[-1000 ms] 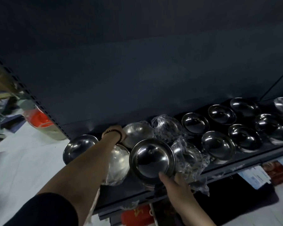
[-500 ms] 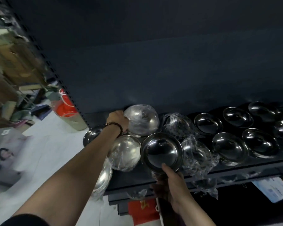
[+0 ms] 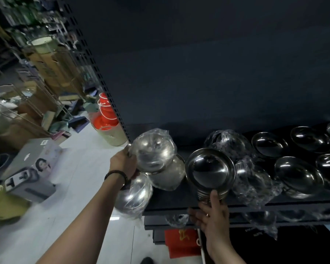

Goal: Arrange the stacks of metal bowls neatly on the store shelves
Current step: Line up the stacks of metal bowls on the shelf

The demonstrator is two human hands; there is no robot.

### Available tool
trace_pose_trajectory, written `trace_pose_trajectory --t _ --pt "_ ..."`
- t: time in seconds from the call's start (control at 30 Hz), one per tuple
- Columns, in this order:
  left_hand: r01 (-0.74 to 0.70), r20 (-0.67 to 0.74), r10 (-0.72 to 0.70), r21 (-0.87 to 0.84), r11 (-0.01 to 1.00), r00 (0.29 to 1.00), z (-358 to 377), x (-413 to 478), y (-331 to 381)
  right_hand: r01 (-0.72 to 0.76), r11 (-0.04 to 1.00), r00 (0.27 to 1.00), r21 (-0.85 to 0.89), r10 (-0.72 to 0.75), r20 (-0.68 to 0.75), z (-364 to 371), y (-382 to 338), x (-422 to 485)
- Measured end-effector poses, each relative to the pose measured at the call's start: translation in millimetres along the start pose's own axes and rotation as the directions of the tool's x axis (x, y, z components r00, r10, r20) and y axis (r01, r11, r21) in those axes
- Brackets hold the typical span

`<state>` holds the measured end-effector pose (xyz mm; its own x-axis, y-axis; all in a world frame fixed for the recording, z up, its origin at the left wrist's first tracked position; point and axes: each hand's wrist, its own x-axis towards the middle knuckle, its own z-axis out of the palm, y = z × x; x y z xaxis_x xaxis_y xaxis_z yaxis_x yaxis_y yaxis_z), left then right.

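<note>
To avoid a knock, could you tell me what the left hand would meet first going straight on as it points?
Probably the perforated upright just beyond the left hand, which grips a wrapped stack; depth is unclear.

Bare shelf (image 3: 168, 201) shows only in a strip at the front edge, between the wrapped bowl stacks (image 3: 166, 176) crowding the left end and the unwrapped bowl stack (image 3: 210, 170) held by the right hand (image 3: 213, 214). The left hand (image 3: 122, 162) grips the top wrapped stack (image 3: 152, 149) just beside the perforated upright (image 3: 101, 79) at the back left corner. Rightwards, bowls (image 3: 299, 174) sit close-packed; loose plastic (image 3: 255, 199) drapes the front edge. Above them, room is open.
</note>
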<state>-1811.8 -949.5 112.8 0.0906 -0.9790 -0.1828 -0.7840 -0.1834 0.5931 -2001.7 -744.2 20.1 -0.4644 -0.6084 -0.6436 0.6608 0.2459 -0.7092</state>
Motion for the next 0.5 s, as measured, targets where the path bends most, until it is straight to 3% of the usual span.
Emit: trace_pose_trajectory --t 0.2,0.33,0.5 --pt "-0.012 0.210 0.036 -0.117 0.993 0.977 12.6 20.4 -28.1 0.025 1.000 0.989 -0.014 -0.027 -0.147 45.7 52.1 -8.2" --pt "-0.114 0.364 0.157 -0.137 0.984 0.918 23.4 36.5 -36.6 0.061 0.996 0.977 -0.066 -0.073 -0.201 84.2 78.8 -0.9" --pt "-0.206 0.480 0.204 -0.049 0.977 0.853 39.4 59.0 -44.6 0.101 0.990 0.968 -0.099 -0.121 -0.220 116.3 72.3 6.6"
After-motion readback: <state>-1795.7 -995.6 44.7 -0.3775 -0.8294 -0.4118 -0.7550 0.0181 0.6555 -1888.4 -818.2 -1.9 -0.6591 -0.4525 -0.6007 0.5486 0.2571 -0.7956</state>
